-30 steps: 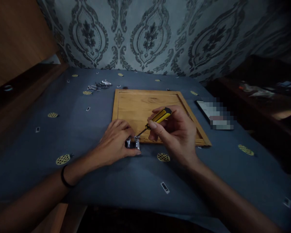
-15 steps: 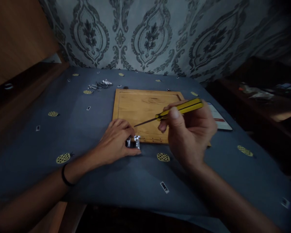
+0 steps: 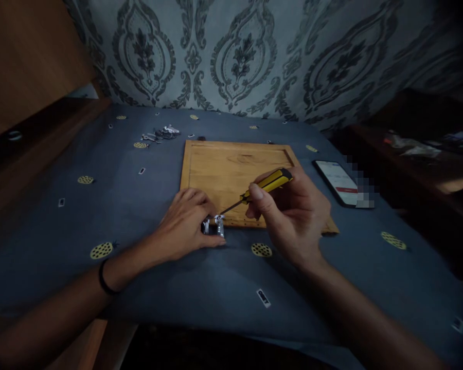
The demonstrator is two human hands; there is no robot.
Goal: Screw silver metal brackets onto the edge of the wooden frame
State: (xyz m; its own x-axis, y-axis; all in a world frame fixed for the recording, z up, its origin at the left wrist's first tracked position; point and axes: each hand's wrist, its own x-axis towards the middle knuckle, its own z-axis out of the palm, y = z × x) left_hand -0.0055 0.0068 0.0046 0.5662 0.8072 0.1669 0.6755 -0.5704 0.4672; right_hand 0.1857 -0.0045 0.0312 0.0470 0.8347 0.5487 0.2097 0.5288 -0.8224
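My left hand is closed around a small shiny metal hinge at the near edge of a framed wooden panel. Fingers cover part of the hinge. In my right hand is a screwdriver with a yellow and black handle, its thin shaft slanting down to the left. The screwdriver's tip is at the top of the hinge; whether it sits in a screw cannot be made out.
A blue patterned cloth covers the table. Several metal fittings lie in a pile at the back left. To the right of the panel lies a phone with its screen lit. A patterned curtain hangs behind.
My right hand has moved left and slightly down, bringing the screwdriver's tip to the hinge. The phone shows more fully now. My left hand keeps its place on the hinge.
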